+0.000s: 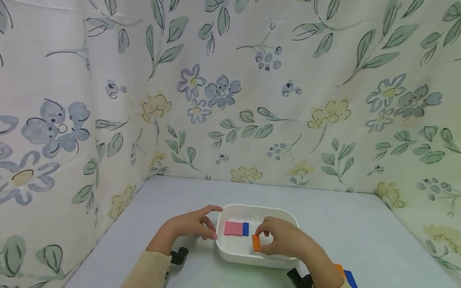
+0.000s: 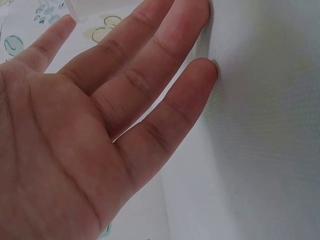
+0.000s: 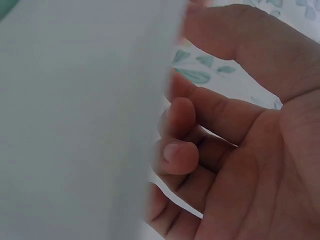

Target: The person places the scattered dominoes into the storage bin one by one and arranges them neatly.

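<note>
A white rectangular tray (image 1: pixel 259 259) with rounded corners stands on the table. Inside it, pink blocks (image 1: pixel 233 229) lie side by side at the left, and a blue block (image 1: pixel 245 229) adjoins their right end. My right hand (image 1: pixel 282 237) reaches over the tray and pinches an orange block (image 1: pixel 256 243) between thumb and index finger, in front of the blue one. At the tray's left side, my left hand (image 1: pixel 191 224) touches the wall with its fingertips. The left wrist view shows those fingers (image 2: pixel 165 105) fairly straight against the tray wall (image 2: pixel 265 125). In the right wrist view the tray wall (image 3: pixel 85 125) hides the orange block.
More orange (image 1: pixel 338 269) and blue pieces (image 1: pixel 349 278) lie on the table (image 1: pixel 180 192) by the right forearm, partly hidden by it. A flowered curtain (image 1: pixel 230 100) hangs behind the table and along both sides. Dark camera mounts (image 1: pixel 179 256) sit on the wrists.
</note>
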`<action>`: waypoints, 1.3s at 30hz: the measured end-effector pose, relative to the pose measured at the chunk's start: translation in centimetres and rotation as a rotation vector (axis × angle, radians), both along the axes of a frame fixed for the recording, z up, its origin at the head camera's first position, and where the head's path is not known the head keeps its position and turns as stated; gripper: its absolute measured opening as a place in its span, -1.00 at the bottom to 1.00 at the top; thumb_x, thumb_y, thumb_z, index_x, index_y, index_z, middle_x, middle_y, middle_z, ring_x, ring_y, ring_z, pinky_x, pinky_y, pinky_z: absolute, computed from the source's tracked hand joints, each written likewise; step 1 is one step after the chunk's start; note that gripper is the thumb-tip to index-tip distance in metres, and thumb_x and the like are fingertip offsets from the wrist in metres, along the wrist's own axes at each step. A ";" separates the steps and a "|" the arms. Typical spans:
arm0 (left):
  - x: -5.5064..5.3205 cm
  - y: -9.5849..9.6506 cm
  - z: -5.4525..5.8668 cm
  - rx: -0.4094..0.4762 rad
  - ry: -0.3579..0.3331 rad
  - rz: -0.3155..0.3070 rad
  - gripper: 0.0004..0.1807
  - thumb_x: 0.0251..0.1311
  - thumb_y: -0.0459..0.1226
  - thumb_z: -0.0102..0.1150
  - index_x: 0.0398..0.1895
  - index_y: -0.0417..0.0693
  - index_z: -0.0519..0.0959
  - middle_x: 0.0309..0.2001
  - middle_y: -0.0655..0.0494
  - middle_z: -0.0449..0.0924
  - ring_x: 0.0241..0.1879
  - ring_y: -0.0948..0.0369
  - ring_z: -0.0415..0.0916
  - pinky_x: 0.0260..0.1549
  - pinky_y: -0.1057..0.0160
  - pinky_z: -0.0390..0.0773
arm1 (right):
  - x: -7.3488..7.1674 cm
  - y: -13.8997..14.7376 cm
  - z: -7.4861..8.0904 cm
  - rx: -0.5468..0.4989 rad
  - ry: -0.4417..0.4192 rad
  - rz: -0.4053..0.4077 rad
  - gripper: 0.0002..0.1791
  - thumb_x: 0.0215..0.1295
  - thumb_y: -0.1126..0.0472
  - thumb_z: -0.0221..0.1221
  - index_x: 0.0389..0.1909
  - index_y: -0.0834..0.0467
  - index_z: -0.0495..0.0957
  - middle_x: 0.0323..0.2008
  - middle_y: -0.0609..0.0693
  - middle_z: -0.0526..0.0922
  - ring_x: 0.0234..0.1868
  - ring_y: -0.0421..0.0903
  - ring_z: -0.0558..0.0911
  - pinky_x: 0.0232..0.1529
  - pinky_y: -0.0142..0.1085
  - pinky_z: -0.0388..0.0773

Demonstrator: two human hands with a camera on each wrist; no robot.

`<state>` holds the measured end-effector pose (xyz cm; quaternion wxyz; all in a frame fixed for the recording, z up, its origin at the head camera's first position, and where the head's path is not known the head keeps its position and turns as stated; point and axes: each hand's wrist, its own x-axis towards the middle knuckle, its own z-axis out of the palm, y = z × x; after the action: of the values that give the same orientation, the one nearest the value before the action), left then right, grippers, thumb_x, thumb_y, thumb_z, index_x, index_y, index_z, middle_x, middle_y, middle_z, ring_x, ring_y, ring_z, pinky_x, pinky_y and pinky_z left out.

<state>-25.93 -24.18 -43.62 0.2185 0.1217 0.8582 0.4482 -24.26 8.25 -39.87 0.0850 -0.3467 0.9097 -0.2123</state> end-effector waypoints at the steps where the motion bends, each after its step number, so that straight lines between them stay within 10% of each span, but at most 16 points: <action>1: 0.0 0.0 -0.1 0.002 0.000 -0.002 -0.11 0.07 -0.10 0.51 0.45 0.39 0.23 -0.13 0.13 0.63 -0.23 0.05 0.58 -0.11 -0.08 0.47 | 0.0 -0.4 -0.2 0.006 0.013 -0.002 -0.69 0.05 0.03 0.50 -0.18 -0.05 0.69 -0.33 -0.21 0.51 -0.28 -0.20 0.49 -0.24 -0.26 0.50; 19: -0.3 -0.4 -0.1 0.038 -0.001 -0.034 -0.12 0.08 -0.10 0.50 0.45 0.41 0.24 -0.13 0.11 0.64 -0.24 0.05 0.58 -0.15 -0.03 0.47 | -0.6 -7.6 -3.5 0.043 0.122 -0.103 -0.75 0.02 0.03 0.50 -0.35 0.06 0.70 -0.46 -0.20 0.48 -0.46 -0.23 0.42 -0.34 -0.29 0.46; 39: 0.0 -0.2 0.2 0.052 -0.009 -0.032 -0.13 0.09 -0.13 0.50 0.44 0.41 0.23 -0.12 0.10 0.63 -0.24 0.04 0.57 -0.13 -0.06 0.46 | -1.3 -9.1 -4.9 0.044 0.091 -0.092 -0.75 0.08 0.04 0.44 -0.21 0.00 0.73 -0.36 -0.24 0.67 -0.39 -0.26 0.48 -0.29 -0.24 0.51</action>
<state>-25.97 -24.41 -43.41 0.2264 0.1392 0.8431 0.4675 -25.59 -0.83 -44.80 0.0413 -0.3120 0.9320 -0.1799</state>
